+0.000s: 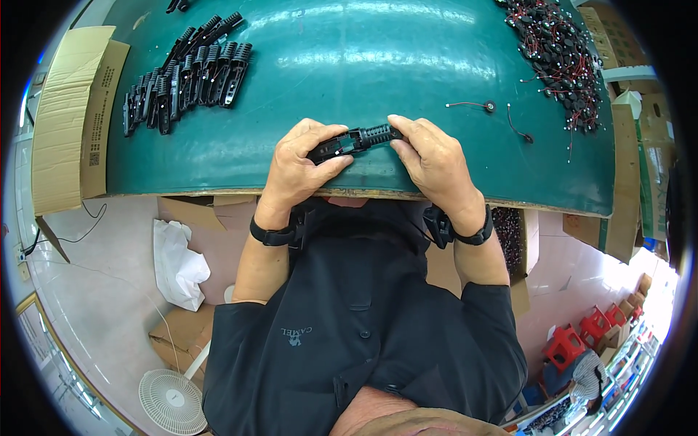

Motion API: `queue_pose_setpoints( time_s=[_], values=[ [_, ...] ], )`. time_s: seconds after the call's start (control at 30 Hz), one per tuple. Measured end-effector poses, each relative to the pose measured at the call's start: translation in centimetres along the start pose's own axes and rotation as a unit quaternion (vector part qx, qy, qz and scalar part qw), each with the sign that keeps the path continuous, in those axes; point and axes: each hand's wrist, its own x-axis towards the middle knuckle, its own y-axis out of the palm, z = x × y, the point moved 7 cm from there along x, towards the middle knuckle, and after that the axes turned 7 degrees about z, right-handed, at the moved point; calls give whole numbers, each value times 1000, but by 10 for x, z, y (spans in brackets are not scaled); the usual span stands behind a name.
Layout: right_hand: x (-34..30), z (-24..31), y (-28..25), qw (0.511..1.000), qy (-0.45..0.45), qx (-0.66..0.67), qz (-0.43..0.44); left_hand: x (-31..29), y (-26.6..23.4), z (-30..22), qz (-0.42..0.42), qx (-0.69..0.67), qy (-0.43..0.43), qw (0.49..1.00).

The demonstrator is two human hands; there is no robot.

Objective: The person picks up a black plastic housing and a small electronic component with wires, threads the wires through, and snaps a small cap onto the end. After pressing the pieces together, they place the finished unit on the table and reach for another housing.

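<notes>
Near the table's front edge I hold a long black plastic housing (pixel 354 144) with a ribbed section toward its right end. My left hand (pixel 297 161) is closed on its wider left end, thumb below and fingers above. My right hand (pixel 434 158) pinches the tip of the ribbed right end between thumb and fingers. The housing lies tilted, its right end a little farther from me. Beyond my right hand are a small round black part with red and black wires (pixel 490 107) and another wired round part (pixel 528 138), both lying loose.
Several similar black housings (pixel 207 69) lie in rows at the left of the green table (pixel 349 80). A heap of round wired parts (pixel 556 62) covers the far right. Cardboard stands at the left (pixel 69 123) and right (pixel 625 174) edges. A white fan (pixel 173 400) stands below left.
</notes>
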Motion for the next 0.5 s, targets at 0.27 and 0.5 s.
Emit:
queue_pose_setpoints(
  time_s=[0.27, 0.5],
  values=[
    [0, -1, -2, 999, 17, 16, 22, 2, 0, -4, -6, 20, 12, 1000],
    [0, -7, -1, 999, 24, -1, 47, 1, 1, -3, -7, 25, 10, 1000]
  ],
)
